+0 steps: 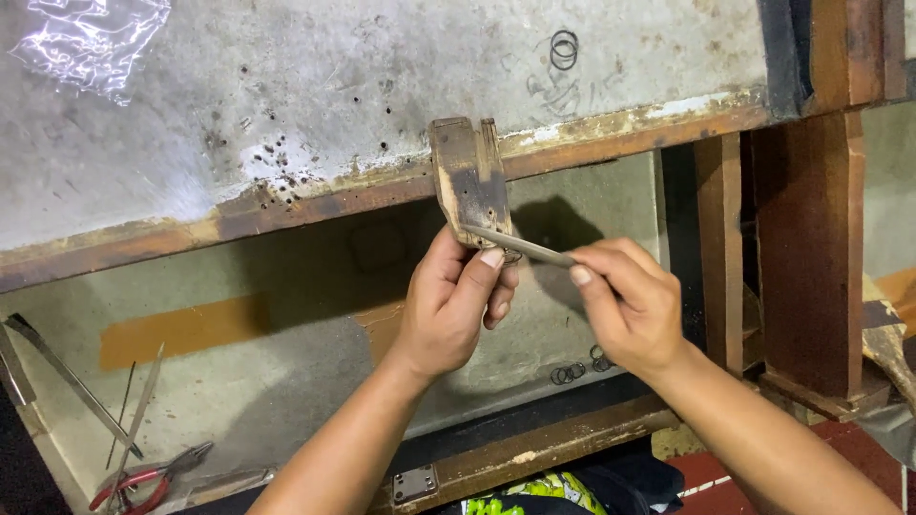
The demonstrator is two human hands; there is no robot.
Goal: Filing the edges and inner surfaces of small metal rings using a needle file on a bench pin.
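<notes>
A worn grey bench (334, 86) with a rusty edge is being shown across the top, with a lower shelf (286, 334) beneath it. A notched wooden block (469, 176) is being propped against the bench edge and is being gripped at its lower end by the closed left hand (453, 305). A thin metal rod (520, 246) is being pinched by the right hand (630, 305), its tip touching the block. Red-handled pliers (143, 482) and small rings (572, 370) are being left lying on the shelf.
</notes>
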